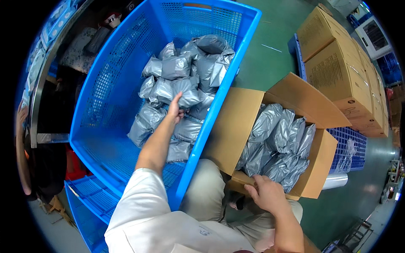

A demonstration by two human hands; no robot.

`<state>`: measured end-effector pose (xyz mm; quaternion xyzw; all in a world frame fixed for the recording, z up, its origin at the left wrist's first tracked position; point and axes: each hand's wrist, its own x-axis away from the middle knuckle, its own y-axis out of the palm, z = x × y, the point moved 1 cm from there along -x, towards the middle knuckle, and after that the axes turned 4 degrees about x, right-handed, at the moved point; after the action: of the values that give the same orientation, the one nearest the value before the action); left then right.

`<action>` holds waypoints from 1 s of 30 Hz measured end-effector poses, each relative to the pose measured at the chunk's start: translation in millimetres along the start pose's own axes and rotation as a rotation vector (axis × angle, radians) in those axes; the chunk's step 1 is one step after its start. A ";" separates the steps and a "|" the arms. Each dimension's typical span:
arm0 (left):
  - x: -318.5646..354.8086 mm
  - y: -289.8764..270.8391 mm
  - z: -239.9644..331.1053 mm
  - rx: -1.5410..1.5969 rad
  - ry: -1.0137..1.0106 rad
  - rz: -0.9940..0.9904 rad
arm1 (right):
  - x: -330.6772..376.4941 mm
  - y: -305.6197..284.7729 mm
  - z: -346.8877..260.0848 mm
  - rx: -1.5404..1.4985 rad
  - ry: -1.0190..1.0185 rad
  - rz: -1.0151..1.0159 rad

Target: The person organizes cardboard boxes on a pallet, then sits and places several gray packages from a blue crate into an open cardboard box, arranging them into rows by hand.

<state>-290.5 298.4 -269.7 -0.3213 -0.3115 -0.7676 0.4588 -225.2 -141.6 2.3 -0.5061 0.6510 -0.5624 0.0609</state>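
Note:
My left hand (175, 110) reaches into a large blue plastic crate (95, 139). Its fingers are curled at the near edge of a silver-grey plastic bag (179, 89), with one digit lying along the bag. More plump grey bags are heaped around it in the crate. To the right stands an open cardboard box (230, 130) holding several upright grey bags (270, 122) packed in rows. At the box's near edge, my right hand (268, 194) rests with thumb and fingers apart, holding nothing, close to the nearest bags.
Stacked cardboard cartons (337, 76) stand at the far right beside a blue pallet (350, 147). A clear plastic roll (336, 181) lies near it. Another blue crate (86, 215) sits at lower left. Behind a metal-edged bench (46, 80), another person's arm (22, 147) shows.

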 end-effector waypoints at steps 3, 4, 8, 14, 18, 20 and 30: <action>41.1 -18.5 50.1 -0.020 0.182 -0.099 | 1.0 -6.9 -0.9 -0.079 -0.018 0.070; 51.0 -24.6 66.0 -0.012 0.244 -0.140 | 0.5 -10.4 -2.3 -0.146 -0.066 0.122; 116.4 -32.9 141.9 -0.010 0.501 -0.647 | -8.0 -23.0 -15.0 -0.570 -0.247 0.185; 307.0 118.3 133.5 -0.855 0.876 -1.156 | -7.4 -33.6 -18.6 -1.402 -0.545 0.453; 287.7 124.2 111.0 -0.526 0.755 -1.070 | 13.7 -9.4 20.3 -1.770 -0.410 0.635; 203.4 107.4 111.9 -0.345 0.821 -0.646 | 28.5 -14.1 33.3 -1.903 -0.238 0.668; -85.9 75.3 55.5 -0.208 0.195 0.029 | 55.2 -42.0 103.6 -1.317 0.729 0.876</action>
<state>-178.9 355.7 -289.5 -0.2956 -0.1796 -0.8166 0.4622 -159.7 -245.2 25.5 0.0694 0.9589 -0.1242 -0.2455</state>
